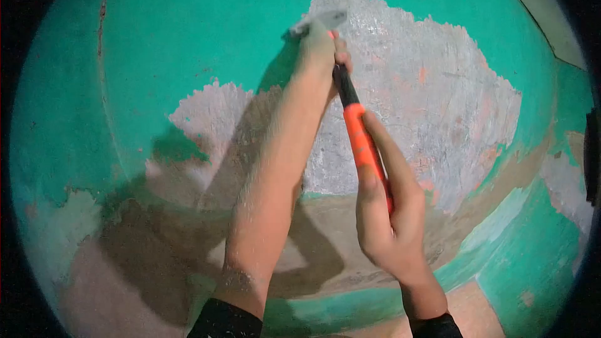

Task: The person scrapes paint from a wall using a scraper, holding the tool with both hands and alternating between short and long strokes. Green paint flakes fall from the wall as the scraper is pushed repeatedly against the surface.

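An orange and black handle (361,141) belongs to a tool whose grey metal head (335,20) lies against the wall, at the left edge of a bare patch. Near the head, my left hand (320,50) is closed round the upper part of the tool, slightly blurred. Lower down, my right hand (391,213) grips the orange part of the handle. Grey, scraped plaster (413,81) shows to the right of the tool, with green paint (200,25) to its left. Pale dust speckles my left forearm.
A smaller bare patch (216,112) is at the left, partly under the shadow of my arms. A crack (101,31) runs down the green surface at the far left. A brownish band (350,231) crosses below the plaster. A dark object (591,156) stands at the right edge.
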